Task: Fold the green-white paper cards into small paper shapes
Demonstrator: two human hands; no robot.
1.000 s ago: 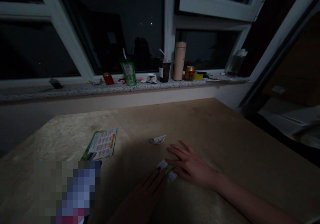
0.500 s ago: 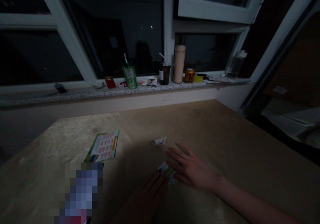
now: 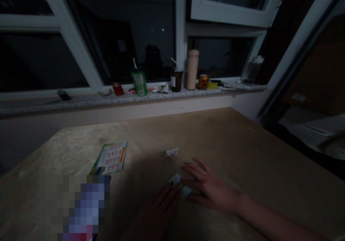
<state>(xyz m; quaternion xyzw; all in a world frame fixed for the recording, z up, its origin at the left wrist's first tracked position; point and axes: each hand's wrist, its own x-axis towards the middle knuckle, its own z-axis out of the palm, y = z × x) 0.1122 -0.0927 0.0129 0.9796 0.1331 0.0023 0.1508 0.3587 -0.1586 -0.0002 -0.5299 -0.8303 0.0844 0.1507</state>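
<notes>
A small printed piece of paper, white with some green, lies on the tan tabletop at the lower middle. My left hand rests flat on its near left side, dark in shadow, with its fingers stretched out. From the right, my right hand reaches over with fingers spread, its fingertips touching the right part of the paper. Both hands cover much of the sheet, so its full shape is hidden. Just beyond them sits a small folded piece of printed paper.
A printed green and white sheet lies at left on the table, near a blurred-out bluish object. Along the windowsill stand a green cup with a straw, a dark cup, a pink flask and an orange can.
My right hand has shifted slightly down on the paper, and more of the paper's white part shows. My left hand stays almost where it was.
</notes>
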